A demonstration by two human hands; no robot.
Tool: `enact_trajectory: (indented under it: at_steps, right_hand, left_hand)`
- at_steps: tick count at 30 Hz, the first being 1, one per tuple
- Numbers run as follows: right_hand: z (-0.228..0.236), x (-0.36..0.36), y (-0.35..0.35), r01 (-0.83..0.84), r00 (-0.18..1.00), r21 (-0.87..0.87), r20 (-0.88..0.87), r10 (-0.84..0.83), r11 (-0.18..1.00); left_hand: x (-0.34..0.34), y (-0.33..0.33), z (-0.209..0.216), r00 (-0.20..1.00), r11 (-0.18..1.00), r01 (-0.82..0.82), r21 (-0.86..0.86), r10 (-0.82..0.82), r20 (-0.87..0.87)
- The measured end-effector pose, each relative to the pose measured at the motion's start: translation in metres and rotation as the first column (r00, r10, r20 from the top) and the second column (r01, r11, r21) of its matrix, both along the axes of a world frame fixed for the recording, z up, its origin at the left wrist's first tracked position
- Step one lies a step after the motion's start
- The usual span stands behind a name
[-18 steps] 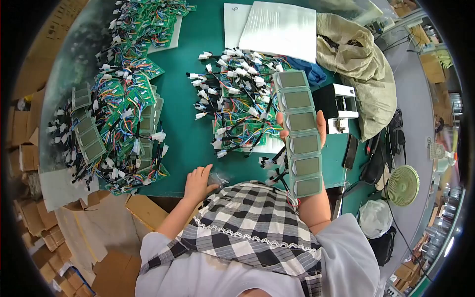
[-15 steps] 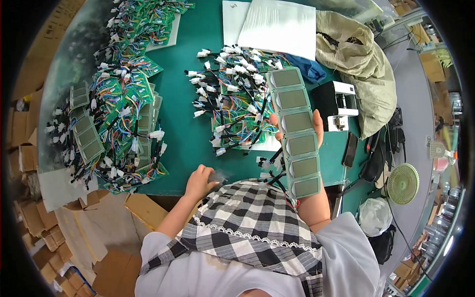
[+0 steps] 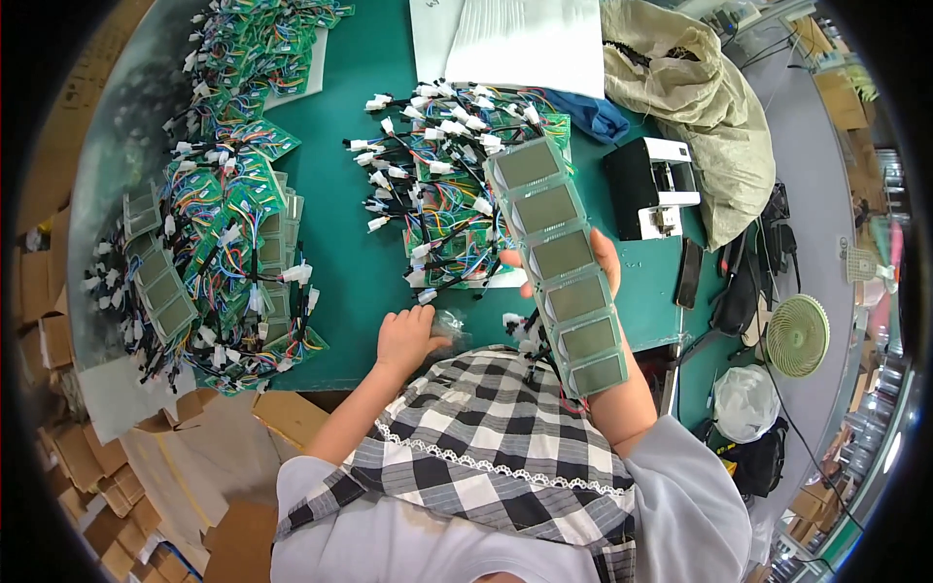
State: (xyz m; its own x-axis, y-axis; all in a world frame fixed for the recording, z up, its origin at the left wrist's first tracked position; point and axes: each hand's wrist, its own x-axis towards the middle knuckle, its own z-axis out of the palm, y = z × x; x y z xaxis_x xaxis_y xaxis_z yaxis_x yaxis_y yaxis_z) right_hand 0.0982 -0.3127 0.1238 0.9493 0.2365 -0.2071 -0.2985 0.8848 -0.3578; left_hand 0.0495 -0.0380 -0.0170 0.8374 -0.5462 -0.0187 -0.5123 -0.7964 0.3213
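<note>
My right hand (image 3: 604,260) grips a long panel of LCD boards (image 3: 566,257), with several grey screens in a row along it. The panel tilts, its far end leaning left, and its wires with connectors (image 3: 525,332) hang at the near left side. Near the front edge of the table my left hand (image 3: 406,338) is closed, thumb and fingers together, on a crumpled piece of clear plastic film (image 3: 450,328). Just beyond the hands lies a heap of wired green circuit boards (image 3: 462,238) with white connectors, partly covered by the panel.
A larger pile of wired boards (image 3: 228,219) covers the left of the green table (image 3: 340,194). White foam sheets (image 3: 525,44) lie at the back. To the right are a black and white device (image 3: 649,189), a woven sack (image 3: 700,107), a phone (image 3: 688,274) and a small green fan (image 3: 798,335).
The panel has shifted left and tilted further, its far end swinging left. My left hand has moved slightly right and away from me, with the clear film still at its fingers.
</note>
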Motion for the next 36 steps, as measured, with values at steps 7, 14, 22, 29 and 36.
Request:
enact_trajectory:
  at_steps: [7, 14, 22, 29, 36]
  right_hand:
    - [-0.018, -0.023, -0.006, -0.195, 0.981, 0.035, -0.009, 0.195, 0.980]
    - [-0.005, -0.030, 0.010, -0.457, 0.885, -0.115, -0.155, 0.438, 0.882]
    - [-0.016, -0.045, 0.010, -0.502, 0.859, -0.096, -0.174, 0.482, 0.860]
    - [-0.021, -0.042, 0.008, -0.509, 0.847, -0.057, -0.211, 0.487, 0.859]
    - [-0.044, -0.044, -0.028, -0.192, 0.956, 0.028, -0.222, 0.193, 0.981]
  left_hand:
    - [0.066, -0.001, 0.103, 0.994, 0.947, 0.043, -0.319, -0.009, 0.108]
    - [0.145, -0.023, 0.147, 0.875, 0.795, 0.482, -0.369, -0.459, 0.156]
    - [0.139, -0.021, 0.136, 0.821, 0.786, 0.487, -0.382, -0.561, -0.107]
    - [0.128, -0.021, 0.126, 0.850, 0.819, 0.526, -0.231, -0.493, 0.188]
    - [0.062, 0.012, 0.043, 0.794, 0.823, 0.559, 0.098, -0.566, 0.222]
